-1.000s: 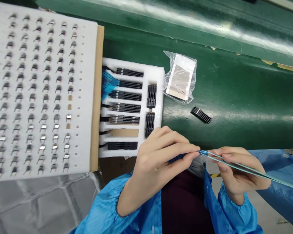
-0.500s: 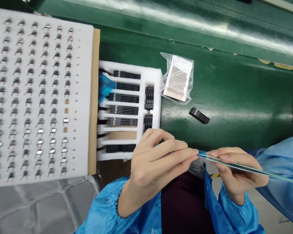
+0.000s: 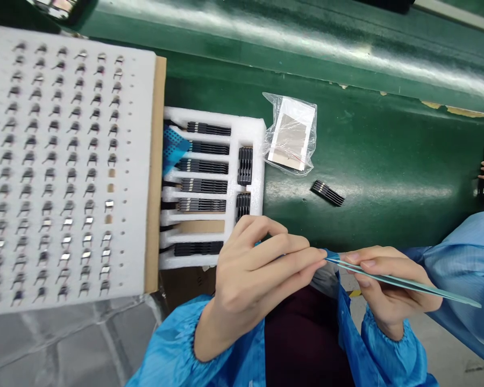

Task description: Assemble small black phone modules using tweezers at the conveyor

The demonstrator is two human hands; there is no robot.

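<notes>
On the green belt (image 3: 387, 161), the foam tray (image 3: 258, 161) has barely shifted. Your left hand (image 3: 254, 269) still pinches a small blue piece (image 3: 331, 256) at its fingertips, just off the belt's near edge. Your right hand (image 3: 387, 290) keeps the tweezers (image 3: 407, 282) pressed to that piece.

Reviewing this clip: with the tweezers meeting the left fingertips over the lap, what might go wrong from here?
1. The left hand pinches something small against the tweezers tip past the green bench edge; if it slips, it likely falls into the lap.
2. The right hand aims the pointed tip at the left fingertips; a jab seems possible.
3. The left hand sits close to the white foam tray; a bump might unseat its black strips.
</notes>
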